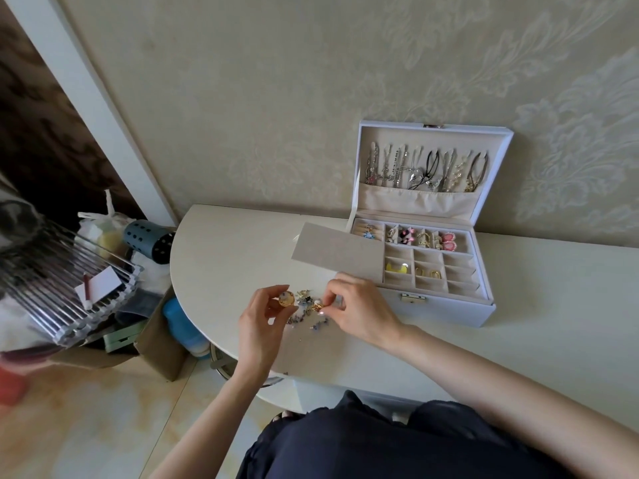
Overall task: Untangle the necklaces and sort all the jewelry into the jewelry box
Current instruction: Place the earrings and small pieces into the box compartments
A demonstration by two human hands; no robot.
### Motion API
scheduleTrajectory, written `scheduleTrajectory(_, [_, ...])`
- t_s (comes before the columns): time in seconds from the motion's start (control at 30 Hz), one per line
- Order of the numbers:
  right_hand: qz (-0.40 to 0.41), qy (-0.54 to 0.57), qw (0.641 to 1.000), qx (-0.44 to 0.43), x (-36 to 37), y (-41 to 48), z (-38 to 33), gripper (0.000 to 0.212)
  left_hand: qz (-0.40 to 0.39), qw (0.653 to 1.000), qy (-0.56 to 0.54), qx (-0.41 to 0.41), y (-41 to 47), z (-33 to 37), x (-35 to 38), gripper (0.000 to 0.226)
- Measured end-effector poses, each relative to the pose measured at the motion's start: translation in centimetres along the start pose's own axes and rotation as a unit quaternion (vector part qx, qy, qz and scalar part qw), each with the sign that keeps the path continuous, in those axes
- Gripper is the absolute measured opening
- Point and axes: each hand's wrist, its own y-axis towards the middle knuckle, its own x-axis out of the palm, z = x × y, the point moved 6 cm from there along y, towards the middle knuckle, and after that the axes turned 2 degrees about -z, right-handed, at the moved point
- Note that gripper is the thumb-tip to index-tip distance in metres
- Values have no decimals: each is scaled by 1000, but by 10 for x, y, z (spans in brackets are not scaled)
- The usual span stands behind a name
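Note:
A white jewelry box stands open at the table's back right. Several necklaces hang inside its raised lid. Its felt tray compartments hold earrings, rings and pink pieces. My left hand pinches a round gold piece above the table. My right hand pinches a small gold piece just beside it. Between and under the hands lies a loose pile of small jewelry on the white table.
A beige felt lid panel lies against the box's left side. Left of the table's rounded edge stand a ribbed clear rack, a blue perforated holder, a cardboard box and a blue container. A wall runs behind.

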Motion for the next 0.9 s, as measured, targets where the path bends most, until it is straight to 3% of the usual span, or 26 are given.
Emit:
scheduleTrajectory(0.1, [6, 127, 989, 71, -14, -8, 8, 14, -23, 999, -8, 23, 0, 12, 9, 28])
scheduleTrajectory(0.2, [4, 255, 954, 158, -24, -17, 17, 11, -55, 997, -43, 15, -2, 23, 23, 25])
scheduleTrajectory(0.33, [19, 363, 912, 188, -35, -28, 26, 14, -99, 993, -39, 43, -2, 42, 45, 29])
scheduleTrajectory(0.47, [11, 385, 902, 193, -43, -37, 34, 24, -134, 987, -28, 79, 0, 59, 64, 31])
scheduleTrajectory(0.63, [22, 429, 881, 201, -59, -48, 40, 18, -164, 984, -37, 62, 7, 74, 84, 19])
scheduleTrajectory(0.73, [52, 416, 882, 217, -75, -55, 50, 15, -193, 978, -49, 58, 13, 88, 99, 22])
scheduleTrajectory(0.9, [87, 347, 897, 259, -104, -65, 79, 27, -243, 965, -13, 99, 29, 117, 134, 28])
